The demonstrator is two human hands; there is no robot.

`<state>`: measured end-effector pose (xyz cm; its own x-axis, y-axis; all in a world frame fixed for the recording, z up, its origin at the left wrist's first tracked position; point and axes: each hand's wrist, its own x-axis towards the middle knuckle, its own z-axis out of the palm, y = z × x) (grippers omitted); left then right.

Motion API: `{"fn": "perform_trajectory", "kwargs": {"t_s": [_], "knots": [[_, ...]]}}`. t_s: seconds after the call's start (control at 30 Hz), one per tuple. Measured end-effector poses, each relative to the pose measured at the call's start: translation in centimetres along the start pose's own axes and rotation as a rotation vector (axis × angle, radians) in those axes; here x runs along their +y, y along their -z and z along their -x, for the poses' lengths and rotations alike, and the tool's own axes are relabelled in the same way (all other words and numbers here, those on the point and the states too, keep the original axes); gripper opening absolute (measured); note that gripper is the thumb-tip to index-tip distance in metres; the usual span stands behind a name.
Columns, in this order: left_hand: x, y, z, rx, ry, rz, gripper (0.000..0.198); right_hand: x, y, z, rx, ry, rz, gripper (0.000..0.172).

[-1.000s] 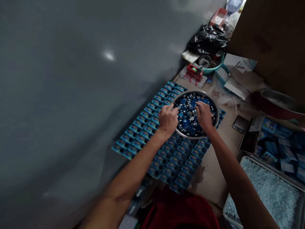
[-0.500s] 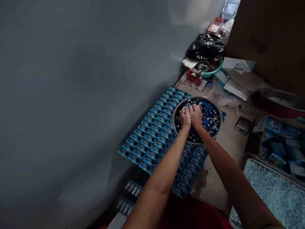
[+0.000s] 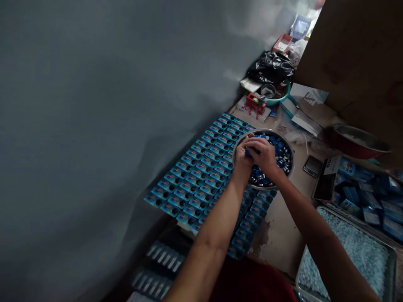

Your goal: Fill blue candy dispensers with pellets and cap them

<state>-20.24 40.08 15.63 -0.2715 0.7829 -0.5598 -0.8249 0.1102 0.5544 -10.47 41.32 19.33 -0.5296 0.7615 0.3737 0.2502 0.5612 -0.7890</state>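
A round metal bowl (image 3: 293,161) full of small blue and silver caps (image 3: 278,147) stands on rows of blue printed cards (image 3: 192,174), each with a dark round hole. Over the bowl's left side, my left hand (image 3: 243,156) is cupped with its palm turned up. My right hand (image 3: 266,155) reaches across it, fingers bent over the left palm. Something blue shows between the two hands, most likely caps from the bowl. How many are held is hidden by the fingers.
At right stand a box of blue packets (image 3: 367,188), a tray of pale blue granules (image 3: 355,251), a small scale (image 3: 312,166) and a red pan (image 3: 359,140). Farther back are a red tape dispenser (image 3: 255,102), a teal basin (image 3: 278,100) and a black bag (image 3: 270,67). A grey wall (image 3: 94,126) borders the left.
My hands were side by side, down in the caps. Now they are raised slightly, the left palm turned up and the right fingers over it. The view has shifted a little.
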Motion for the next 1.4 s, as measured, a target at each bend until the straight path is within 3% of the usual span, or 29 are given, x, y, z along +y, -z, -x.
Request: {"fn": "perform_trajectory", "kwargs": {"t_s": [0.17, 0.3, 0.5, 0.6, 0.8, 0.9, 1.03, 1.17, 1.4], "knots": [[0.0, 0.3, 0.5, -0.068, 0.12, 0.121, 0.034, 2.0, 1.1, -1.2, 0.298, -0.409, -0.263, 0.02], [0.8, 0.4, 0.4, -0.125, 0.226, 0.163, 0.034, 2.9, 3.5, -0.4, 0.343, -0.549, -0.358, 0.021], [0.9, 0.2, -0.4, 0.078, 0.479, -0.036, 0.029, 0.7, 6.7, 6.8, 0.402, -0.662, -0.409, 0.022], [1.1, 0.0, 0.3, 0.073, 0.528, -0.069, 0.025, -0.7, 7.1, 10.6, 0.49, -0.758, -0.476, 0.024], [1.8, -0.2, 1.4, -0.019, 0.463, -0.098, 0.023, -1.9, 6.5, 14.4, 0.546, -0.887, -0.573, 0.029], [1.7, -0.1, 1.1, -0.067, 0.45, -0.098, 0.045, -1.9, 6.0, 15.1, 0.548, -0.931, -0.605, 0.033], [1.1, -0.4, 0.7, -0.049, 0.462, -0.11, 0.041, -2.0, 5.2, 15.9, 0.527, -0.942, -0.661, 0.035], [1.1, -1.2, 1.9, -0.023, 0.408, -0.12, 0.04, -2.4, 4.6, 17.3, 0.526, -0.97, -0.7, 0.04], [2.6, -2.6, 3.2, -0.141, 0.306, -0.038, 0.068, -3.7, 3.6, 23.3, 0.397, -1.078, -0.632, 0.03]]}}
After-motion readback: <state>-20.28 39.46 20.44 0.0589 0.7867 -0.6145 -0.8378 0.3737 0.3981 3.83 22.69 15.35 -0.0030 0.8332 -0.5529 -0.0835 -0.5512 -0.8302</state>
